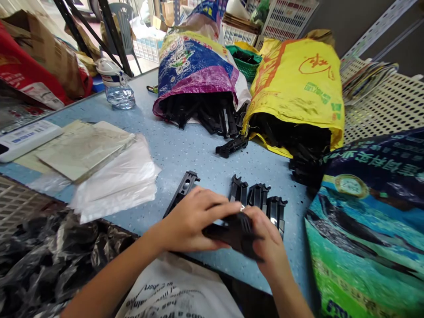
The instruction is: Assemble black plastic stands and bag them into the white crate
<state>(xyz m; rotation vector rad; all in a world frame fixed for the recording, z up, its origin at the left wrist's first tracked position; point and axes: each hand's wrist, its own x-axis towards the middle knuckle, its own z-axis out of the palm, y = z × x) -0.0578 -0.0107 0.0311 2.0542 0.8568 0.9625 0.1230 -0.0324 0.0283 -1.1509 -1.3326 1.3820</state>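
Observation:
Between my two hands, near the table's front edge, is a black plastic part (236, 232), partly blurred. My left hand (198, 218) is closed on its left end, thumb below and fingers above. The fingers of my right hand (268, 234) grip its right end. Just left of my left hand lies a long black plastic piece (181, 191) with holes in it, partly covered by the hand. Beyond my right hand, several similar black plastic parts (258, 194) lie side by side in a row. Another black part (232, 146) rests farther back, near the bags.
A blue-purple sack (195, 66) and a yellow sack (298, 88) lie open at the back, spilling black parts. White plastic bags (119, 181) are stacked at left, near a water bottle (117, 86). A blue-green sack (367, 229) stands at right. Black wrapped pieces (59, 256) fill the lower left.

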